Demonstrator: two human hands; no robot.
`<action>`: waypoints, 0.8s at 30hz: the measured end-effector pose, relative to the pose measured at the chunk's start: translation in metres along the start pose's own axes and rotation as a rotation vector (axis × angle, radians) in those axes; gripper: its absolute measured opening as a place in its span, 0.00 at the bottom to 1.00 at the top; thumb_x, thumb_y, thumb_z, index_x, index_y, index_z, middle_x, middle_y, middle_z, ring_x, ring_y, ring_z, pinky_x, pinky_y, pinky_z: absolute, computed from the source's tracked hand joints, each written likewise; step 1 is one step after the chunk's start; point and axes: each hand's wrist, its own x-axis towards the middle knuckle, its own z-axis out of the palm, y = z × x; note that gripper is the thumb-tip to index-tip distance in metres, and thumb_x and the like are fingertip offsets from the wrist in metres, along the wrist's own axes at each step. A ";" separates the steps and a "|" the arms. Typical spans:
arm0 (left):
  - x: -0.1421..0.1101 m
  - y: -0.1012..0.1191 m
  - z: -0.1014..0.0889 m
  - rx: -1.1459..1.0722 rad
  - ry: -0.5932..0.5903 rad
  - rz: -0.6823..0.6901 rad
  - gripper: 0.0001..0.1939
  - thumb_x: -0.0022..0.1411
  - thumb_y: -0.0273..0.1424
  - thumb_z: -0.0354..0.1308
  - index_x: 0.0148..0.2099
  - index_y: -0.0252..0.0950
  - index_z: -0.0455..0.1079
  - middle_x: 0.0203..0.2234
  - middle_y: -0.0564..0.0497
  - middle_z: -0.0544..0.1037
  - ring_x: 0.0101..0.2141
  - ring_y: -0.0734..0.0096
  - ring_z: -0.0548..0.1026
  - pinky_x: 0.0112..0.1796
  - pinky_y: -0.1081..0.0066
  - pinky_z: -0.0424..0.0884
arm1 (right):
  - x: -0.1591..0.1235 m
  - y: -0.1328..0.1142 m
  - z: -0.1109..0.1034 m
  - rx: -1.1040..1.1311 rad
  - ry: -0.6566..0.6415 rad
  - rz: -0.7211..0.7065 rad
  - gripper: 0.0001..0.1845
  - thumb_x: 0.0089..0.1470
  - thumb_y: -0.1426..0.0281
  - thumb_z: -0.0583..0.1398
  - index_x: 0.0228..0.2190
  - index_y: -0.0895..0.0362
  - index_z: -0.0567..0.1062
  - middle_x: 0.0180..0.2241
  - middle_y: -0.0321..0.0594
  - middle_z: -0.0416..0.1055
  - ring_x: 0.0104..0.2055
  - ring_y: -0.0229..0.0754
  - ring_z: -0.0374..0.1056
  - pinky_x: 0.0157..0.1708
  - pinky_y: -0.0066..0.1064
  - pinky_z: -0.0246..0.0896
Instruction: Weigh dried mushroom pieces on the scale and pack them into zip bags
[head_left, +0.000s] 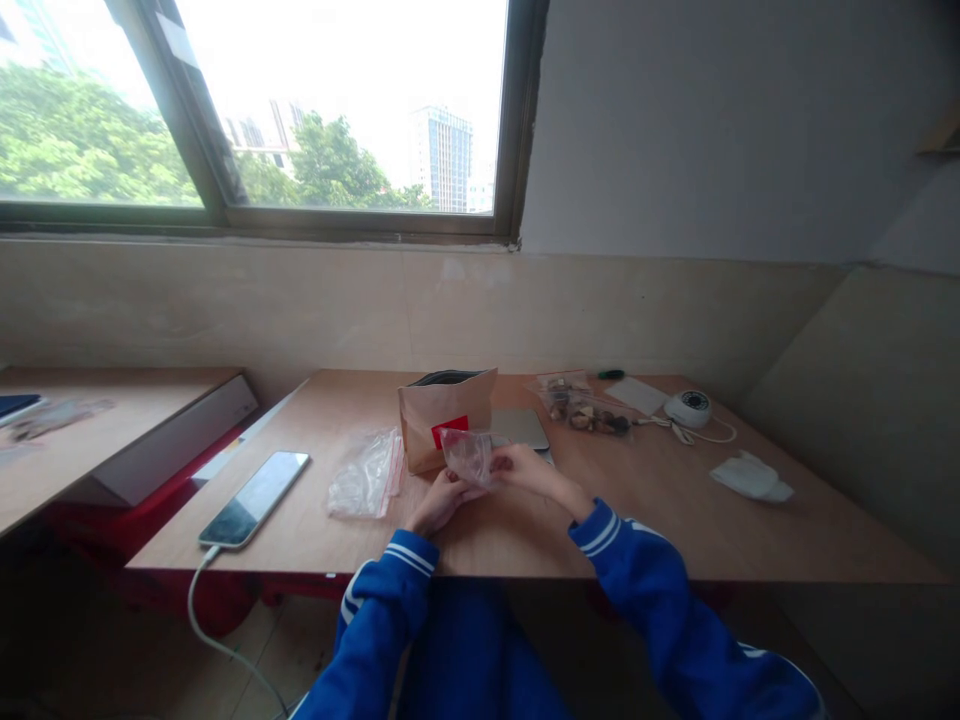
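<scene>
The place is looking like a plain indoor room, perhaps a workroom or classroom, where a wooden surface [637, 530] and a second surface [142, 415] are standing along a beige wall [337, 310] and a wide window [352, 70] is overlooking trees [334, 165] and a tall building [446, 160].

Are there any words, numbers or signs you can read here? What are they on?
None that I can read.
Red label on the kraft paper pouch: too small and blurred to tell if it has writing.
Clear plastic bag in the hands: no readable words.
Phone: no readable words on its screen.
White paper: no readable words.
</scene>
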 end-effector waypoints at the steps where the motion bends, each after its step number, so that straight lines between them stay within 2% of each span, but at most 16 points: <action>1: 0.000 0.000 0.000 0.004 0.008 -0.002 0.20 0.45 0.27 0.70 0.43 0.30 0.73 0.40 0.42 0.79 0.42 0.63 0.76 0.47 0.64 0.71 | 0.000 0.001 -0.001 0.021 0.001 -0.003 0.06 0.48 0.75 0.61 0.30 0.58 0.78 0.31 0.39 0.76 0.32 0.41 0.70 0.33 0.29 0.62; 6: 0.003 -0.004 -0.007 0.039 0.057 -0.012 0.18 0.45 0.32 0.70 0.39 0.30 0.73 0.35 0.44 0.79 0.34 0.67 0.78 0.32 0.73 0.75 | -0.001 0.008 -0.002 0.129 -0.002 0.050 0.06 0.47 0.71 0.62 0.30 0.58 0.77 0.28 0.38 0.75 0.29 0.40 0.69 0.28 0.27 0.59; 10: 0.005 -0.006 -0.010 0.065 0.063 0.000 0.18 0.47 0.33 0.69 0.40 0.30 0.72 0.36 0.43 0.79 0.31 0.68 0.78 0.26 0.76 0.73 | -0.004 0.010 0.003 0.288 -0.088 0.073 0.18 0.43 0.67 0.66 0.38 0.58 0.73 0.25 0.34 0.72 0.27 0.39 0.67 0.27 0.27 0.59; 13: 0.006 -0.007 -0.013 0.078 0.058 0.003 0.18 0.48 0.34 0.68 0.39 0.29 0.72 0.31 0.43 0.79 0.26 0.70 0.77 0.24 0.77 0.72 | -0.005 0.009 0.007 0.386 -0.031 0.083 0.24 0.41 0.65 0.68 0.42 0.58 0.71 0.25 0.33 0.70 0.29 0.39 0.68 0.29 0.28 0.60; 17: 0.008 -0.008 -0.016 0.079 0.033 0.051 0.18 0.46 0.37 0.69 0.34 0.29 0.71 0.24 0.48 0.76 0.18 0.79 0.70 0.19 0.79 0.66 | -0.005 0.009 0.011 0.459 0.023 0.083 0.23 0.43 0.61 0.67 0.41 0.58 0.73 0.29 0.38 0.72 0.30 0.39 0.68 0.28 0.28 0.60; 21: 0.009 -0.008 -0.016 0.059 0.024 0.102 0.19 0.45 0.38 0.69 0.34 0.29 0.72 0.25 0.50 0.75 0.20 0.82 0.67 0.18 0.80 0.60 | -0.006 0.009 0.007 0.517 0.086 0.106 0.21 0.46 0.58 0.65 0.39 0.59 0.76 0.33 0.41 0.74 0.31 0.40 0.69 0.26 0.28 0.62; 24: 0.008 -0.007 -0.013 0.067 0.056 0.091 0.19 0.43 0.38 0.70 0.32 0.30 0.71 0.23 0.51 0.74 0.19 0.82 0.65 0.19 0.79 0.59 | -0.007 0.004 -0.005 0.509 0.235 0.087 0.21 0.47 0.57 0.64 0.39 0.58 0.76 0.34 0.42 0.75 0.34 0.42 0.70 0.29 0.30 0.65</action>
